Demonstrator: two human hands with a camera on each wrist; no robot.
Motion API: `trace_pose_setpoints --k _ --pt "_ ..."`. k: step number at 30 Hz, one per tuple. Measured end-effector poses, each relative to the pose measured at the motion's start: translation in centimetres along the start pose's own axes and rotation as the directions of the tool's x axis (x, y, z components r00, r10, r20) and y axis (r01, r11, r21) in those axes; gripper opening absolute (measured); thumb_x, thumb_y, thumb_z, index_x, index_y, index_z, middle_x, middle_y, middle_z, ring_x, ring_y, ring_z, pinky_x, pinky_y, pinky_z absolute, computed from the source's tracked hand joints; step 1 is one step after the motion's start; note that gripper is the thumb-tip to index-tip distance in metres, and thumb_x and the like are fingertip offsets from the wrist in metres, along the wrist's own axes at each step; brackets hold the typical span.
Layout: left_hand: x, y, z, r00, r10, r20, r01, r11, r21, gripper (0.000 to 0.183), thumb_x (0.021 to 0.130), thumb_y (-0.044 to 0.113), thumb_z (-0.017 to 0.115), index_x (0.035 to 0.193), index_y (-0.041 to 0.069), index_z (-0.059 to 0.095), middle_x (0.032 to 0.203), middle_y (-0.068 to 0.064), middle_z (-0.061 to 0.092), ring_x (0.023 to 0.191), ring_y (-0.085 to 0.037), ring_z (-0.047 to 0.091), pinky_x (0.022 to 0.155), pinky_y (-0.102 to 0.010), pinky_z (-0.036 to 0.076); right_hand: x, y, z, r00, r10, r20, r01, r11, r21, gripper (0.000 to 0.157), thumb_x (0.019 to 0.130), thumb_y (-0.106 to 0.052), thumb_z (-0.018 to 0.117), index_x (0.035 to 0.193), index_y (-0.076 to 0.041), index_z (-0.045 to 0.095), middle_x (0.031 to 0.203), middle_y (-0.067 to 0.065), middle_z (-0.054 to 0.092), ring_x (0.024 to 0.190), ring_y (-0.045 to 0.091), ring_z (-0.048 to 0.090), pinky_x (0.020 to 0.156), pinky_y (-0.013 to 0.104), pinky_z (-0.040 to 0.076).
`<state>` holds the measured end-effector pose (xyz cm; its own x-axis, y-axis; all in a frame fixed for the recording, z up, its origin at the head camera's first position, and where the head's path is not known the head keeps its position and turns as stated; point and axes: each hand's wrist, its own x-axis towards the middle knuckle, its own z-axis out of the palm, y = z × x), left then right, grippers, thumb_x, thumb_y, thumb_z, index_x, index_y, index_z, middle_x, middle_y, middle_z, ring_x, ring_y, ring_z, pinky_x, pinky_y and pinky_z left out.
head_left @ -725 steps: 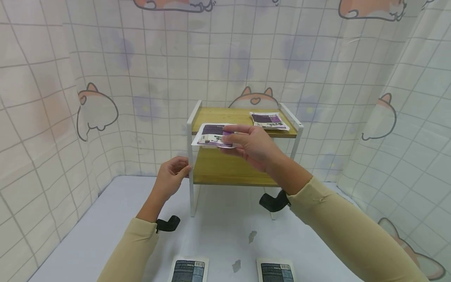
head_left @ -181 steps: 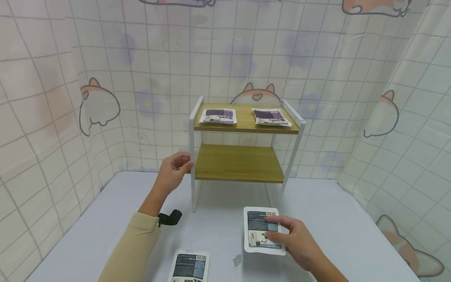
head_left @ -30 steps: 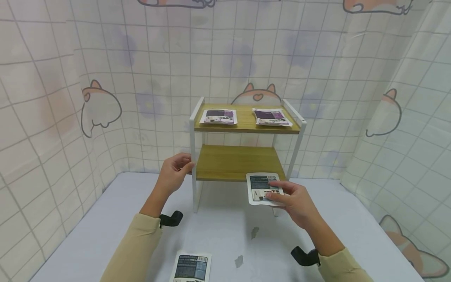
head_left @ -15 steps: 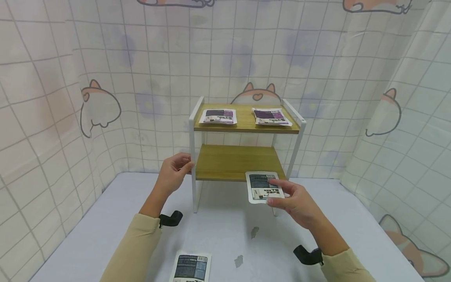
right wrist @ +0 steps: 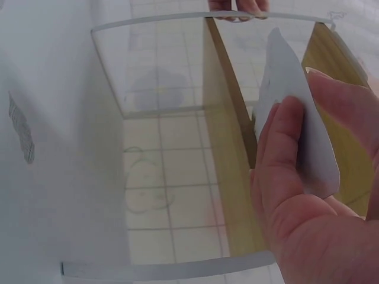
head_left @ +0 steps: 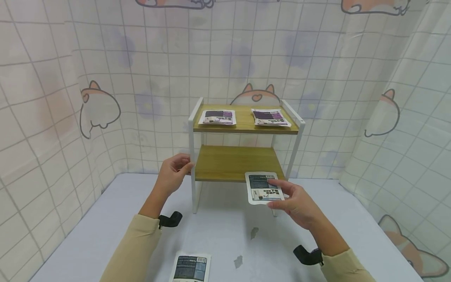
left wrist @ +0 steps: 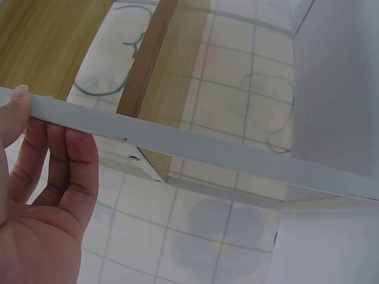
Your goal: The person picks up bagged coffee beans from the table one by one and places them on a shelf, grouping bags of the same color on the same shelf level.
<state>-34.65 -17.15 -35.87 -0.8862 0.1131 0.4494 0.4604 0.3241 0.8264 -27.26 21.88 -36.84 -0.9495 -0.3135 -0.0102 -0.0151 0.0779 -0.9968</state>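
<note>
The right hand [head_left: 296, 203] pinches a flat packet [head_left: 265, 187], thumb on the printed face and fingers spread against the plain white back, as the right wrist view shows. This packet has a white border, dark blue-grey print and black lettering. It is tilted in front of the near right corner of the lower shelf [head_left: 236, 158]; whether it touches the wood I cannot tell. The left hand [head_left: 174, 174] grips the near left post [head_left: 193, 196] of a white-framed rack, its thumb on one side and its fingers curled on the other, beside the left end of the lower shelf.

Above, the wooden upper shelf [head_left: 244, 118] carries a purple-printed packet at left [head_left: 217, 117] and purple-printed packaging at right [head_left: 270, 118], the two well apart; the right one looks layered, but I cannot count the pieces.

The rack stands on a white table [head_left: 215, 235]. At the near edge of the view, left of centre, another blue-grey packet [head_left: 190, 268] lies face up, its near end cut off. Two small grey patches mark the tabletop to its right. Beige sleeves cover both forearms, with a black piece at each wrist. Around the table hangs a pale gridded cloth [head_left: 169, 86] with cartoon animals.
</note>
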Motion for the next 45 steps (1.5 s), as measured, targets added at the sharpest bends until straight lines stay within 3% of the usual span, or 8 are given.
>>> trace_pose_setpoints --k 6,16,26,36,45 --pt "-0.07 0.03 0.02 1.0 0.003 0.0 -0.003 1.0 0.001 0.022 0.1 0.021 0.067 0.118 0.008 0.071 0.111 -0.02 0.073 0.096 -0.03 0.073 0.084 -0.026 0.062 -0.01 -0.03 0.04 1.0 -0.009 -0.007 0.009 1.0 -0.005 0.078 0.088 -0.005 0.079 0.156 -0.008 0.04 0.164 0.019 0.023 0.125 0.03 0.053 0.097 0.022 0.055" --pt "-0.14 0.09 -0.02 1.0 0.025 0.003 -0.025 1.0 -0.007 0.022 0.101 0.017 0.066 0.119 0.006 0.07 0.112 -0.024 0.073 0.094 -0.032 0.073 0.083 -0.024 0.061 0.14 -0.09 0.35 0.995 0.014 -0.099 -0.012 1.0 0.013 0.074 0.088 -0.008 0.081 0.153 -0.008 0.047 0.16 0.017 0.032 0.129 0.03 0.052 0.098 0.022 0.056" --pt "-0.12 0.14 0.0 1.0 0.019 0.005 -0.019 1.0 -0.005 0.022 0.101 0.018 0.066 0.12 0.007 0.07 0.113 -0.02 0.074 0.097 -0.031 0.073 0.085 -0.028 0.062 0.38 0.16 0.37 0.994 0.004 -0.112 0.0 0.999 0.033 0.074 0.088 -0.006 0.08 0.154 -0.005 0.044 0.157 0.019 0.037 0.125 0.026 0.054 0.097 0.02 0.055" --pt "0.05 -0.03 0.04 1.0 0.016 0.004 -0.016 1.0 0.003 0.023 0.1 0.02 0.067 0.119 0.007 0.071 0.112 -0.019 0.074 0.097 -0.031 0.074 0.088 -0.04 0.063 0.65 0.27 0.43 0.992 0.0 -0.124 0.006 0.999 0.049 0.074 0.089 -0.006 0.08 0.154 -0.005 0.044 0.159 0.018 0.036 0.126 0.026 0.054 0.096 0.02 0.056" --pt "-0.07 0.12 -0.03 1.0 0.008 0.004 -0.008 1.0 -0.006 0.023 0.1 0.019 0.067 0.12 0.007 0.07 0.113 -0.02 0.074 0.096 -0.03 0.074 0.089 -0.042 0.062 0.92 0.51 0.58 0.99 -0.003 -0.138 0.012 0.998 0.063 0.073 0.089 -0.006 0.079 0.153 -0.005 0.045 0.158 0.018 0.037 0.128 0.026 0.054 0.096 0.021 0.056"
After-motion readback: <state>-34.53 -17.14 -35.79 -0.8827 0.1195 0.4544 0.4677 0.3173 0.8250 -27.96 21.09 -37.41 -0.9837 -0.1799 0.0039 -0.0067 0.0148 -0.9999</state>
